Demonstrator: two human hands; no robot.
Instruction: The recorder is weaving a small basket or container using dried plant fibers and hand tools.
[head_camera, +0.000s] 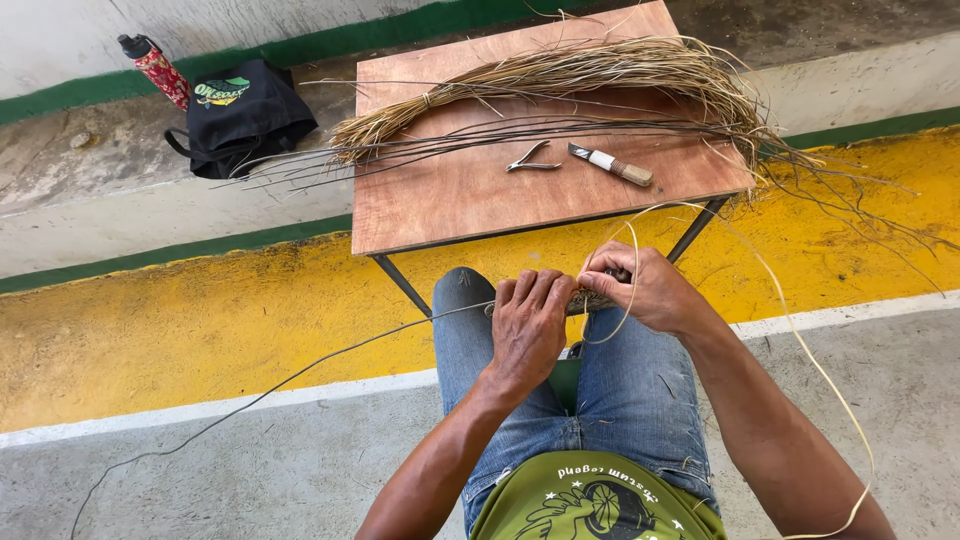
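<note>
Hands binding a bundle of fibre over the lap.

The left hand (527, 325) is curled shut over a thin bundle of dark stems (592, 300), knuckles up; the right hand (647, 290) pinches the same bundle just beyond the left fingers, with a pale strand (630, 262) looping out from its fingertips and trailing past the right forearm. Ahead of both hands, well apart, a wooden table (470, 195) carries a sheaf of dry straw (560, 80), small pliers (532, 158) and a knife (612, 165).

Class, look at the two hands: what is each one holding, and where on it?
The left hand grips a dark woven bundle at its left end; the right hand holds the other end and a pale strand.
</note>
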